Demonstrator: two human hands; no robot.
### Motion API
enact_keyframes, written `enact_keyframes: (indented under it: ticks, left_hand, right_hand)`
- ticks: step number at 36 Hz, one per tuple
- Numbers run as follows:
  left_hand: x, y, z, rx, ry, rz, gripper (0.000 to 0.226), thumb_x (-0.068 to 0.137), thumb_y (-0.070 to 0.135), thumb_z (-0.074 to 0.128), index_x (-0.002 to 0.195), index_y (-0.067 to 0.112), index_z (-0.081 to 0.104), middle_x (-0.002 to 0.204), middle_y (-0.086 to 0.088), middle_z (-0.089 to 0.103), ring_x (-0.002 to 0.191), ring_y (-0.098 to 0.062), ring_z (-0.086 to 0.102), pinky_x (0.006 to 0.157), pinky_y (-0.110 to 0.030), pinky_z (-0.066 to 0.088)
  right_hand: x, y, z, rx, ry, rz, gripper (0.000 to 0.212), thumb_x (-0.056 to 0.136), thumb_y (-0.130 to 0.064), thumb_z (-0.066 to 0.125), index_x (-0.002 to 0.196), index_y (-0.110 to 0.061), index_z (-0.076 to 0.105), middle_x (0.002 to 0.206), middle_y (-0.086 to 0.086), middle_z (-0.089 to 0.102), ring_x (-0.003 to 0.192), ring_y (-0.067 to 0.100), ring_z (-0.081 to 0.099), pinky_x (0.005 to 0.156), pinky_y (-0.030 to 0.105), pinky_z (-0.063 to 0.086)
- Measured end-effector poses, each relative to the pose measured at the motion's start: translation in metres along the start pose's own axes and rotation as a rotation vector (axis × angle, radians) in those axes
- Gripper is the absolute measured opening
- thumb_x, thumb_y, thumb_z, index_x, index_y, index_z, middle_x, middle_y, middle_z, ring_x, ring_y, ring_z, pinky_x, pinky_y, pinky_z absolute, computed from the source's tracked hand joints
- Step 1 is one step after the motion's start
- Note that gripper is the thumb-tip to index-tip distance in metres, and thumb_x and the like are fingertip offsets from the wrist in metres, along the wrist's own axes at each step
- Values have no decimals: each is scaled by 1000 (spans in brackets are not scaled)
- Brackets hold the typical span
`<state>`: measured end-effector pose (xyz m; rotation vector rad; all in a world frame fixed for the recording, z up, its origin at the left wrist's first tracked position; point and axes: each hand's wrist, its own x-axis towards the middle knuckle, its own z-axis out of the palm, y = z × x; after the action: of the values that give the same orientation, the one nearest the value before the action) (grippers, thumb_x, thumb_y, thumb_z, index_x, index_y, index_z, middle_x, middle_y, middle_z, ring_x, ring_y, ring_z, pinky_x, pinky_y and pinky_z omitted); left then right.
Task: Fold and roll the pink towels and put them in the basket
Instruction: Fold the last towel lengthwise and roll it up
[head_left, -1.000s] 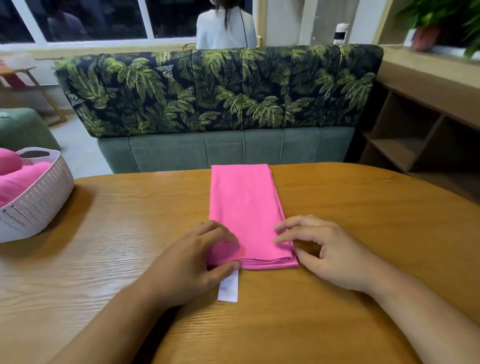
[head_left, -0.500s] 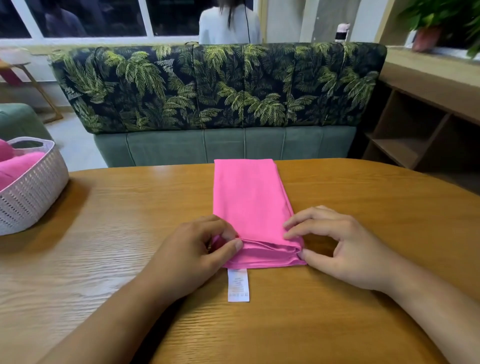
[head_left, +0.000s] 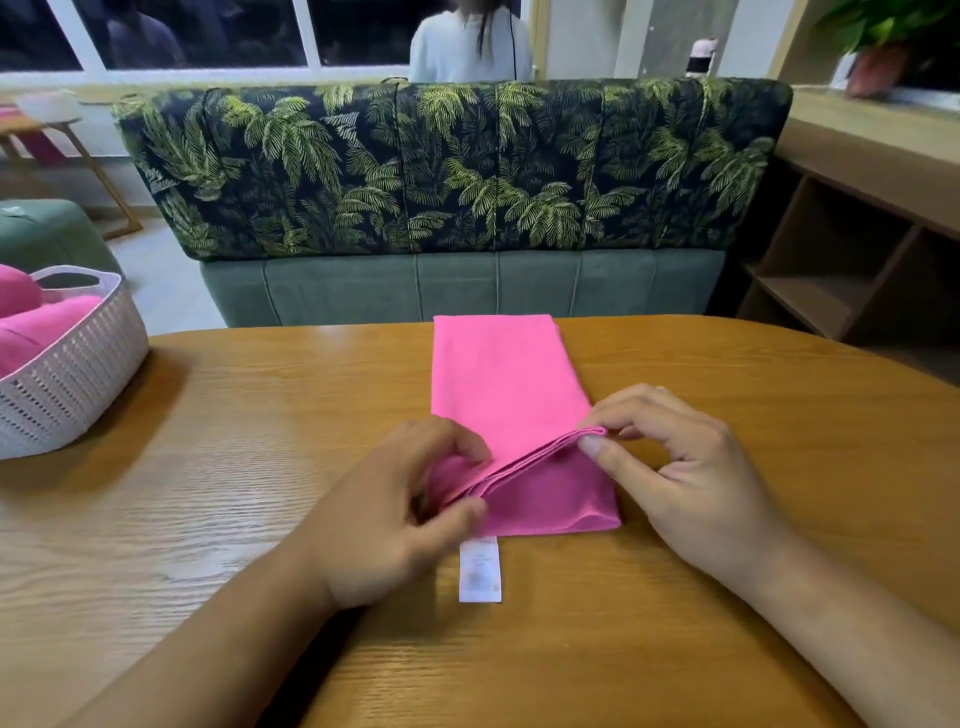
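My left grip (head_left: 384, 519) and right grip (head_left: 691, 483) pinch the folded pink towel's (head_left: 498, 374) turned-over near end; the white basket (head_left: 78, 374) holds pink towels (head_left: 47, 322).

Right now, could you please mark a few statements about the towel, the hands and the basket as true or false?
1. The left hand and the right hand both pinch the near end of the pink towel. True.
2. The pink towel is fully rolled. False: only its near end is turned over; the rest lies flat on the table.
3. A white label sticks out from the towel's near edge. True.
4. The white basket is empty. False: it holds pink towels.
5. The basket stands at the table's right. False: it stands at the left.
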<state>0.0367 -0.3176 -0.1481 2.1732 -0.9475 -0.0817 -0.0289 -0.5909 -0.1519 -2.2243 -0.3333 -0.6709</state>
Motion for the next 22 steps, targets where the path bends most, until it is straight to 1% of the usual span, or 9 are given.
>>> enact_keyframes:
  ticks: [2, 3, 5, 8, 12, 17, 19, 21, 22]
  left_hand:
    - [2, 5, 12, 146, 49, 44, 39, 84, 46, 75, 117, 36, 58, 112, 24, 54, 108, -6, 54, 87, -18, 40]
    - [4, 8, 18, 189, 86, 60, 39, 84, 45, 75, 116, 36, 56, 112, 24, 52, 108, -6, 52, 89, -20, 41]
    - [8, 11, 25, 203, 159, 43, 35, 87, 32, 73, 116, 33, 55, 113, 23, 49, 108, -7, 51, 89, -24, 44]
    - [10, 10, 26, 226, 197, -26, 50, 75, 8, 63, 119, 30, 53, 118, 20, 47, 112, -8, 49, 89, -27, 46]
    - [8, 9, 25, 304, 195, -83, 63, 60, 0, 55, 116, 27, 52, 119, 16, 46, 110, -13, 43, 91, -30, 45]
    - [5, 13, 29, 240, 181, -149, 61, 66, 4, 51, 119, 33, 46, 117, 21, 43, 108, -9, 45, 88, -28, 42]
    - [4, 14, 30, 208, 154, -158, 61, 65, 10, 46, 121, 34, 44, 122, 21, 44, 115, -7, 44, 97, -28, 40]
    - [4, 15, 30, 178, 144, -173, 68, 65, 12, 44, 129, 32, 43, 134, 20, 43, 128, -3, 40, 107, -22, 35]
    - [4, 17, 30, 160, 162, -194, 71, 67, 9, 46, 134, 32, 43, 138, 19, 45, 130, -1, 40, 106, -19, 34]
  right_hand:
    - [0, -5, 3, 58, 12, 53, 7, 97, -19, 70, 100, -22, 75, 102, -9, 69, 101, 22, 67, 82, 37, 54]
    - [-1, -8, 5, 95, 7, 93, 6, 99, -21, 67, 100, -23, 73, 101, -7, 68, 98, 23, 68, 80, 38, 55]
    - [-2, -12, 9, 174, -25, 195, 7, 103, -24, 62, 102, -24, 69, 100, -5, 69, 91, 21, 73, 78, 43, 58]
    - [-4, -14, 10, 231, -87, 310, 13, 107, -30, 53, 109, -21, 62, 103, -4, 72, 85, 18, 77, 78, 48, 62]
    - [-5, -17, 9, 204, -106, 300, 18, 107, -36, 47, 113, -23, 58, 107, -8, 69, 84, 19, 77, 71, 46, 64]
    - [-7, -20, 8, 212, -73, 275, 16, 107, -32, 48, 114, -22, 59, 104, -9, 70, 84, 19, 77, 67, 44, 65]
    - [-8, -21, 9, 216, -51, 262, 16, 107, -31, 48, 114, -22, 59, 101, -8, 71, 83, 18, 77, 65, 44, 64]
    - [-8, -23, 10, 219, -25, 245, 17, 107, -31, 47, 116, -23, 60, 100, -7, 72, 82, 16, 78, 64, 43, 64]
    - [-9, -23, 11, 225, -11, 239, 18, 107, -31, 47, 117, -25, 61, 101, -7, 72, 82, 16, 78, 63, 43, 64]
